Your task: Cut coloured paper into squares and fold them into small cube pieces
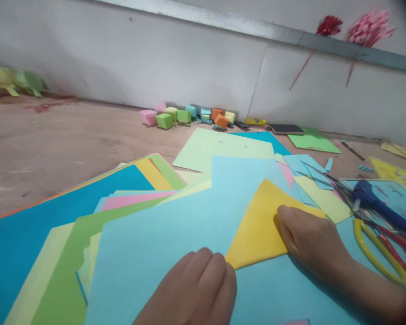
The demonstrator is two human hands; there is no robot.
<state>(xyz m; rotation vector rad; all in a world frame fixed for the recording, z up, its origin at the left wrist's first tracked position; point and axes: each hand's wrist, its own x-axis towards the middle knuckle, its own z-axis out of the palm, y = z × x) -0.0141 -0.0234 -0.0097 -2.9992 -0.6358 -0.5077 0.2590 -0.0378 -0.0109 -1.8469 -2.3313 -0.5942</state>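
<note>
A folded piece of yellow paper (257, 225) lies tilted on a large light blue sheet (155, 253). My right hand (311, 234) is closed, its curled fingers on the right part of the yellow paper, and the fingertips are tucked out of sight. At the paper's lower left corner is my left hand (199, 289), also closed, with knuckles up and fingers bent around that corner. Its fingertips are hidden too. Scissors with yellow and red handles (382, 253) lie just right of my right forearm, beside a dark blue-handled tool (382, 205).
Overlapping coloured sheets (67, 239) spread to the left. Small paper boxes (184, 116) line the wall behind, near a yellow tube (255, 122) and a dark flat object (286, 129). Light blue cut pieces (301, 164) lie at right. Pink flowers (370, 29) hang on the wall.
</note>
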